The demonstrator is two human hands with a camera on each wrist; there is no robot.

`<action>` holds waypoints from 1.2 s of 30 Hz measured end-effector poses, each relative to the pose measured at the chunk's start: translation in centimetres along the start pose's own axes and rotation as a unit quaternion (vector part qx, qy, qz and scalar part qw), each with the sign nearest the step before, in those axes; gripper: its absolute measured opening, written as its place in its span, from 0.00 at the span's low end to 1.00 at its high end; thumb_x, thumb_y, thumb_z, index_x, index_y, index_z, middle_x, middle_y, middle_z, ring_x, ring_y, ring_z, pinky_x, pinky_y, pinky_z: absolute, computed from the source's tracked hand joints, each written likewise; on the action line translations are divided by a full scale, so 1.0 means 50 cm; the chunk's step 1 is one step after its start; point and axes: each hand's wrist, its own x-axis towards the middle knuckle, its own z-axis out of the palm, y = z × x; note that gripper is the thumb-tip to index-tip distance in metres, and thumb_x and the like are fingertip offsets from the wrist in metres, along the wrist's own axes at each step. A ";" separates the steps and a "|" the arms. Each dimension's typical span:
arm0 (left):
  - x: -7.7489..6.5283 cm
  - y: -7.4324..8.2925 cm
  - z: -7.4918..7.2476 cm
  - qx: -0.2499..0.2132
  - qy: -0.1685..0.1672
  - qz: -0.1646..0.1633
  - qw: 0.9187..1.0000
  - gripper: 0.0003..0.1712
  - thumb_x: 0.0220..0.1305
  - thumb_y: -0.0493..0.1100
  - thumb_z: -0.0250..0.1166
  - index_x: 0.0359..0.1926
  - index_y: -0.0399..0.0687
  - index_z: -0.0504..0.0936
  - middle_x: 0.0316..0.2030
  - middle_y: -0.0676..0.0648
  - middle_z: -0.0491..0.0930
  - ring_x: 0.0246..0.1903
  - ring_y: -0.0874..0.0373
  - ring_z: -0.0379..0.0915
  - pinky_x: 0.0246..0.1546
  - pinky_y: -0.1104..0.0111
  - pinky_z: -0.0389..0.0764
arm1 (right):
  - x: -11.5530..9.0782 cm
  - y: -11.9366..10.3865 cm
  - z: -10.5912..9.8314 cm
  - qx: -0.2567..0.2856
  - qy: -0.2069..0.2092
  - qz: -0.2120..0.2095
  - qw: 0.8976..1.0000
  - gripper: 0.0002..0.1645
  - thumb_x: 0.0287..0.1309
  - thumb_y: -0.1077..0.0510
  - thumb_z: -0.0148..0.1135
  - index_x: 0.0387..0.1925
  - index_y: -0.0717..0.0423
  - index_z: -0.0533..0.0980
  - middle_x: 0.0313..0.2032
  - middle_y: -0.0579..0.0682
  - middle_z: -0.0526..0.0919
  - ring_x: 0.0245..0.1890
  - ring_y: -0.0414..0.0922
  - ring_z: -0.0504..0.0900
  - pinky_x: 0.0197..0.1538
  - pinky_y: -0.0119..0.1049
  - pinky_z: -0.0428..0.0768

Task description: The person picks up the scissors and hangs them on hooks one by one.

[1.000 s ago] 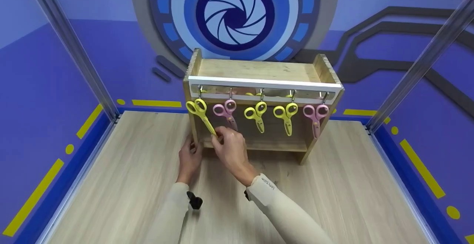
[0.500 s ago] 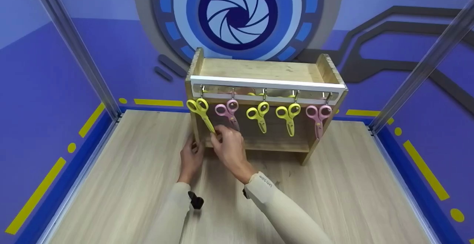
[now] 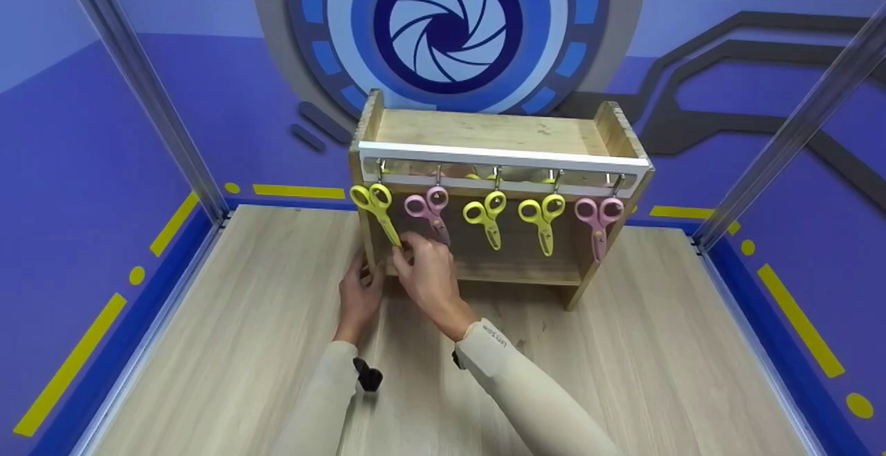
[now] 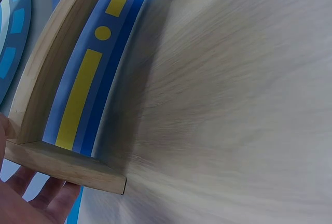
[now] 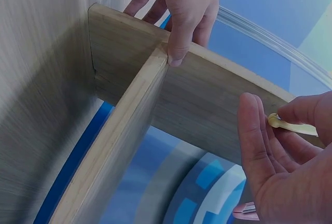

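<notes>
My right hand (image 3: 429,269) pinches the blade tip of yellow scissors (image 3: 383,214), which hang by a finger loop from the leftmost hook. In the right wrist view the rounded tip (image 5: 275,121) shows between thumb and fingers. My left hand (image 3: 360,297) grips the lower left side panel (image 5: 223,66) of a wooden shelf (image 3: 484,131). Its thumb lies on the panel's front edge near the lower board, with the fingers round the outer side. Close to the right hand hang pink scissors (image 3: 435,217), their tip partly behind that hand.
A white hook rail (image 3: 505,153) runs along the shelf's front. Further right along it hang yellow scissors (image 3: 491,221), another yellow pair (image 3: 545,224) and a pink pair (image 3: 599,224). The shelf stands on a wood-grain table (image 3: 623,345) between blue printed walls (image 3: 90,165).
My right hand has shifted slightly left with the tip of the yellow scissors, so they hang a bit more upright. The left hand stays on the panel. The head view has turned slightly.
</notes>
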 end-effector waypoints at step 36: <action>0.000 0.033 -0.018 0.075 -0.039 -0.044 0.995 0.30 0.76 0.45 0.61 0.73 0.40 0.67 0.60 0.34 0.78 0.57 0.41 0.80 0.56 0.48 0.82 | -0.050 0.010 -0.096 -0.101 -0.151 0.011 0.983 0.24 0.68 0.44 0.67 0.57 0.54 0.80 0.47 0.54 0.88 0.39 0.52 0.89 0.39 0.50 0.87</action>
